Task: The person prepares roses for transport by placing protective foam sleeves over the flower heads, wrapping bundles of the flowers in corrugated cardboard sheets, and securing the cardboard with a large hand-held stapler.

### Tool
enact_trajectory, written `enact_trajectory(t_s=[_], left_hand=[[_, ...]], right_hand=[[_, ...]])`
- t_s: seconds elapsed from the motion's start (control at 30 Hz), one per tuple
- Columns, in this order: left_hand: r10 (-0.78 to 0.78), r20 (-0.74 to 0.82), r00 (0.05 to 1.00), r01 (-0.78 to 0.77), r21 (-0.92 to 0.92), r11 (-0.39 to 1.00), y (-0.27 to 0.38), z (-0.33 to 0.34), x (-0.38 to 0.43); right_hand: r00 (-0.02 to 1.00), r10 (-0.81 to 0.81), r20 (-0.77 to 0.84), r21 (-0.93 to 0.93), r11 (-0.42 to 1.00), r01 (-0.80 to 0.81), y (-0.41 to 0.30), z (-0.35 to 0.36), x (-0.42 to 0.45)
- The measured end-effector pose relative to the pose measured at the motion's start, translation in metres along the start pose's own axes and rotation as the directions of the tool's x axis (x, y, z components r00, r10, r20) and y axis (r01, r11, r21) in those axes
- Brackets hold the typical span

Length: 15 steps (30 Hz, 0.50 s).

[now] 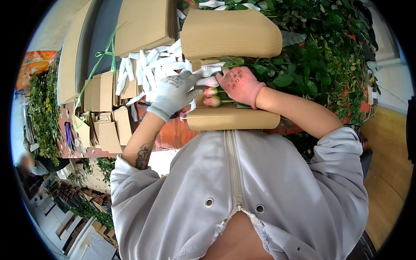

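Note:
My left hand [175,89], in a white glove, reaches in from the left. Its fingertips are at the end of a white foam-net sleeve [207,81], thumb apart below; whether they pinch it is unclear. My right hand [240,85], in a pink glove, curls around the other end of this sleeved flower, its stem hidden. Another sleeved flower [211,69] lies just above. Below, two bare pink roses, an upper rose [211,92] and a lower rose [212,101], lie side by side. Corrugated cardboard surrounds them, with a far flap [230,34] and a near flap [233,119].
Loose foam-net sleeves [152,70] are heaped left of the cardboard. Small cardboard pieces [107,128] and a stack of large sheets [143,26] lie further left. Green ribbon [107,53] hangs there. Leafy rose stems [325,61] cover the right. A blurred person [35,167] is far left.

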<state>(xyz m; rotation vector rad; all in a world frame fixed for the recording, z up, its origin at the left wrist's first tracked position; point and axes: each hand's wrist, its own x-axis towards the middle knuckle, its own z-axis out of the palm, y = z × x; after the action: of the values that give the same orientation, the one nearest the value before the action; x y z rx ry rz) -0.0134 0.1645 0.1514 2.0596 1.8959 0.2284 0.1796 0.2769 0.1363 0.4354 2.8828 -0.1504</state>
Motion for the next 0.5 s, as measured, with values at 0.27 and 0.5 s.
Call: enact_trajectory(t_s=[0.27, 0.5], left_hand=[[0.227, -0.084, 0.970, -0.222, 0.066, 0.973, -0.045, 0.038, 0.008], [-0.159, 0.079, 0.984, 0.144, 0.172, 0.975, -0.063, -0.021, -0.023]], right_hand=[[1.000, 0.002, 0.030, -0.051, 0.999, 0.000, 0.005, 0.005, -0.002], [0.997, -0.058, 0.044, -0.118, 0.991, 0.063, 0.005, 0.018, -0.002]])
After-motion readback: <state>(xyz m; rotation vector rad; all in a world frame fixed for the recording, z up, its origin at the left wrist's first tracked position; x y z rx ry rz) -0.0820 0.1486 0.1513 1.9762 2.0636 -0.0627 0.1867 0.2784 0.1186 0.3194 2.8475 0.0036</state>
